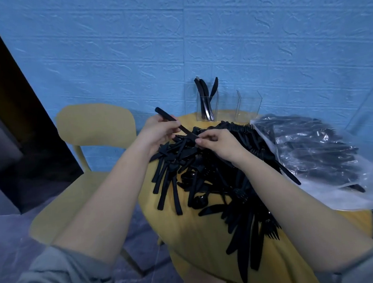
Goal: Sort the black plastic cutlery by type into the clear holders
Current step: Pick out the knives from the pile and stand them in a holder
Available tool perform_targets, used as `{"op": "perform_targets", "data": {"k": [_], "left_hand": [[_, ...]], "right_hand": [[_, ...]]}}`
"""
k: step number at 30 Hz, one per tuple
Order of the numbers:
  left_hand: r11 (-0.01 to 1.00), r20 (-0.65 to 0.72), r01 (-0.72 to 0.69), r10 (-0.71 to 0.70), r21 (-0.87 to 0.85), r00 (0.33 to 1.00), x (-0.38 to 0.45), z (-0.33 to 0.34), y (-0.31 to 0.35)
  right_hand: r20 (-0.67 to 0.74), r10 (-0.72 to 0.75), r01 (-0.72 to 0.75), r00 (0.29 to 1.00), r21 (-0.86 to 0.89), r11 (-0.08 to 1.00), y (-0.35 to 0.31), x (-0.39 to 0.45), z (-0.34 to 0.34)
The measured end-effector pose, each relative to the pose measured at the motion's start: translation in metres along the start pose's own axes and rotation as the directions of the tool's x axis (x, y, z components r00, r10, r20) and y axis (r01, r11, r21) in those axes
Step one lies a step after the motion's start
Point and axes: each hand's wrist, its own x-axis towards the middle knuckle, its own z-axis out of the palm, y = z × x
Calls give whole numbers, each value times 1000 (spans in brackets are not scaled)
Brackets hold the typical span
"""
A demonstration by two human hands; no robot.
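Pinching one slim black plastic knife [175, 124] between my left hand [158, 132] and right hand [219, 145], fingers of both curled round it, above the heap of black plastic cutlery [217, 179].

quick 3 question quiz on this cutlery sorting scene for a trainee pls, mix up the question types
1. True or false: both clear holders hold cutlery.
2. Which hands grip the black piece raised above the pile? A left only, B right only, C both.
3. Fill in: the clear bag of cutlery lies to the ___ of the pile.

Key:
1. False: the left holder has knives, the right holder is empty.
2. C: left hand and right hand hold the black piece.
3. Right: clear bag, pile.
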Motion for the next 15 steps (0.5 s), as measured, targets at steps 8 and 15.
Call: {"op": "perform_targets", "data": {"k": [8, 15], "left_hand": [[990, 157, 89, -71, -106, 985, -29, -23, -9], [884, 211, -91, -9, 459, 977, -46, -23, -10]], "right_hand": [[-103, 36, -21, 994, 144, 989, -2, -10, -2], [-43, -23, 16, 999, -160, 987, -8, -14, -15]]}}
